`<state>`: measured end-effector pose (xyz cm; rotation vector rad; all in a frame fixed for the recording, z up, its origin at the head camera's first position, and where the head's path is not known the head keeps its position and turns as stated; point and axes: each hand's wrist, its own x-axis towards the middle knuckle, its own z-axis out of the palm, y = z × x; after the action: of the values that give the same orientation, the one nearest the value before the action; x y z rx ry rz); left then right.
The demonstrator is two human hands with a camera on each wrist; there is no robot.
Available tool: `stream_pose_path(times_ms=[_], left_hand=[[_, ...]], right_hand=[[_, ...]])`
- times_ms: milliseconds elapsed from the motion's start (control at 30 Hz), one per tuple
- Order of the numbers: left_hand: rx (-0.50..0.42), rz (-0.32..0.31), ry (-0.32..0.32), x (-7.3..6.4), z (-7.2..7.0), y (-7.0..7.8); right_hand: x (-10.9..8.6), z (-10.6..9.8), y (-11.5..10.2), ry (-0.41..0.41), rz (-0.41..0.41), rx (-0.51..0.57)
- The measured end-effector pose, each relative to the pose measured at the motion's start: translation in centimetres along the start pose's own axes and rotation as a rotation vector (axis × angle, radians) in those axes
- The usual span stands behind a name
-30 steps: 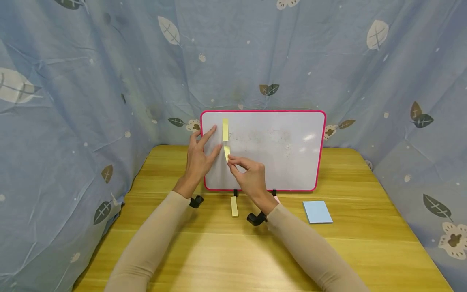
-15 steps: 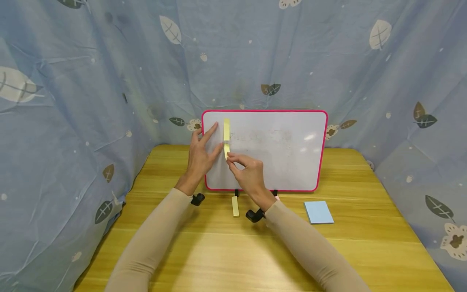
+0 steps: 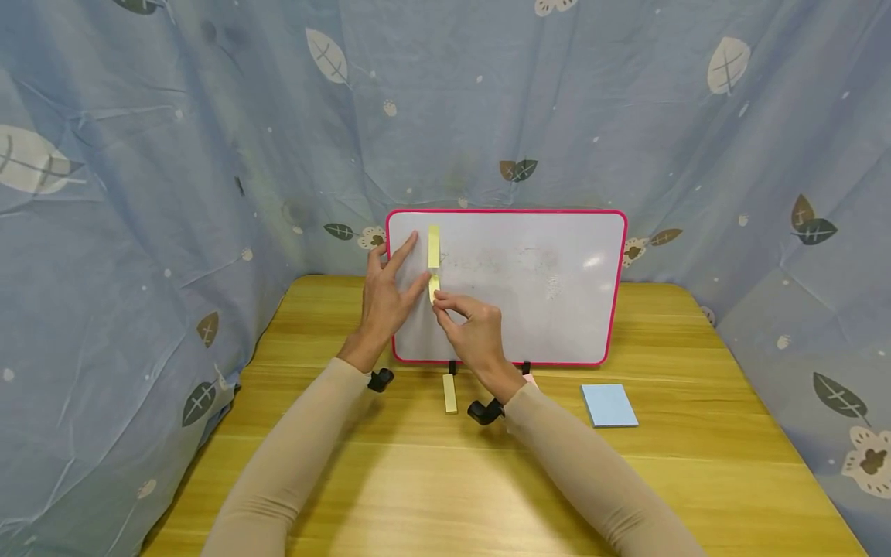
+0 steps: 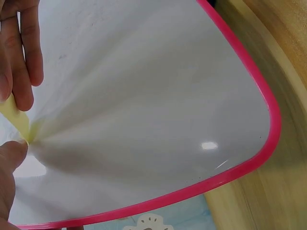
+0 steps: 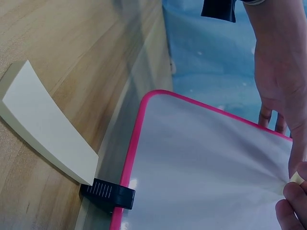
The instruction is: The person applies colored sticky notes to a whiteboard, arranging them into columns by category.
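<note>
In the head view, my right hand (image 3: 476, 333) pinches the lower end of a yellow sticky note strip (image 3: 435, 287) between thumb and fingers, in front of the whiteboard (image 3: 529, 302). The strip bends slightly and lies just below another yellow strip (image 3: 435, 246), stuck upright on the board. With fingers spread, my left hand (image 3: 386, 298) rests at the board's left edge; some of its fingertips go behind the frame. The left wrist view shows its thumb (image 4: 13, 154) right at the held strip's end (image 4: 15, 118).
The whiteboard, pink-framed, stands on black feet (image 3: 452, 368) on a wooden table (image 3: 431, 487). Before it lie a pad of yellow strips (image 3: 449, 394), a mostly hidden pink piece (image 3: 530, 379) and a blue sticky note pad (image 3: 609, 405). A patterned blue curtain (image 3: 431, 100) surrounds the table.
My right hand has moved slightly upward, bringing the strip's top closer to the strip above and to my left thumb. My left hand stays at the board's edge.
</note>
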<state>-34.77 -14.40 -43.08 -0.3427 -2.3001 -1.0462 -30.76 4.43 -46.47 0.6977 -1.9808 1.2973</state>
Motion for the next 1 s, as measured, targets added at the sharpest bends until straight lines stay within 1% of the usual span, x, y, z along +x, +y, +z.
stream_pose_path(times_ms=[400, 667, 900, 1000], left_hand=[[0.025, -0.008, 0.008, 0.04, 0.32, -0.07], [0.030, -0.005, 0.026, 0.04, 0.44, -0.05], [0.027, -0.005, 0.041, 0.16, 0.57, 0.01], [0.039, -0.005, 0.048, 0.31, 0.68, 0.10]], right_hand=[[-0.10, 0.18, 0.00, -0.023, 0.023, -0.031], [-0.09, 0.35, 0.12, -0.018, 0.004, -0.034], [-0.14, 0.40, 0.40, -0.034, 0.009, -0.043], [-0.17, 0.42, 0.54, -0.036, 0.000, -0.050]])
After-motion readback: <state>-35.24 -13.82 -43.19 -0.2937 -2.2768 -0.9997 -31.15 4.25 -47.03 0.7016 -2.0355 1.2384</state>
